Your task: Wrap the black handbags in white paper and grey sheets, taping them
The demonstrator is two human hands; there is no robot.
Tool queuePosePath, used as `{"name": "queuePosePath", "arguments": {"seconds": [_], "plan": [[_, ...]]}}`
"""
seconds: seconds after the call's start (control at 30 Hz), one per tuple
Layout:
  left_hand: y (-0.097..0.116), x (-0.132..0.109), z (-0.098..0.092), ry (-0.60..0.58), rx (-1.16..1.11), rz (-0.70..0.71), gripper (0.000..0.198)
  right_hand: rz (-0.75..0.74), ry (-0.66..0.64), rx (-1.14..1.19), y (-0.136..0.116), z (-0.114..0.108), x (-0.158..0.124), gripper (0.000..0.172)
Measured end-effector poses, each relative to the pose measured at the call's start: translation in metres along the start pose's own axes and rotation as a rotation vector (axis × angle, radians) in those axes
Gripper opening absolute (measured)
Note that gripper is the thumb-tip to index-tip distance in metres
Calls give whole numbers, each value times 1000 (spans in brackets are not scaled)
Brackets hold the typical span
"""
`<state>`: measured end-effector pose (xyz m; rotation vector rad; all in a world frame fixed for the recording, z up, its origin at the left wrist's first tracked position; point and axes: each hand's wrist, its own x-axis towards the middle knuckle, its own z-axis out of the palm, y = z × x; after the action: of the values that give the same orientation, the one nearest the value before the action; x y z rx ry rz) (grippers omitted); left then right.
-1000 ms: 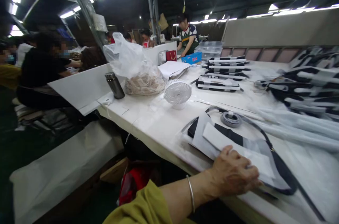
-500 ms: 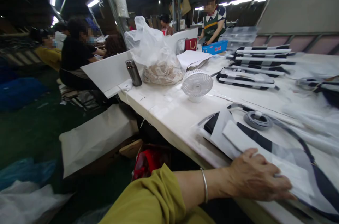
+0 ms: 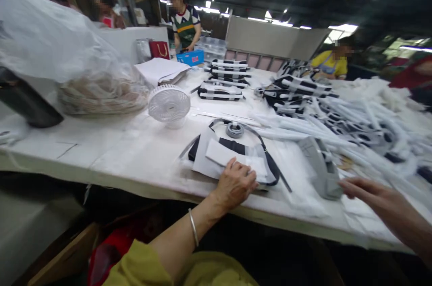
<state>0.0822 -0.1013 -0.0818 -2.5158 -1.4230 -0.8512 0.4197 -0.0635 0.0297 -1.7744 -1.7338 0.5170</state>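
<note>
Beside fan (image 3: 169, 104): plastic bag (image 3: 77, 47), tan contents (image 3: 101, 96)
Counter (image 3: 114, 155) edge: left hand (image 3: 235, 183) over handbag (image 3: 232, 145)
Tape dispenser (image 3: 320, 168): right hand (image 3: 374, 195) alongside
Both grips: unclear

left sleeve (image 3: 141, 264): mustard yellow, creased | bangle (image 3: 193, 227): silver, slim (a plain round band) | right hand (image 3: 369, 190): bare

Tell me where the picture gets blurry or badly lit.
Head view, centre: the left hand reads fairly clearly; head view, left edge: the dark flask looks stretched and smeared; head view, right: the right hand is soft; head view, upper right: a bright patch is blown out; head view, bottom: shadow beneath the table swallows most detail.
</note>
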Motion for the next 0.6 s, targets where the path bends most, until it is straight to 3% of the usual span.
{"name": "queuePosePath", "arguments": {"seconds": [0.1,0.27,0.43,0.6], "plan": [[1,1,-1,5,-10,4,23,-64,-428,-143,-50,3,1,42],[2,1,-1,1,3,-9,22,-360,-847,-342,-143,51,31,26],[1,1,1,30,-2,-3,23,-578,-992,-728,-182,100,58,12],[1,2,1,35,-34,-16,24,-776,-1020,-1061,-197,150,73,15]]}}
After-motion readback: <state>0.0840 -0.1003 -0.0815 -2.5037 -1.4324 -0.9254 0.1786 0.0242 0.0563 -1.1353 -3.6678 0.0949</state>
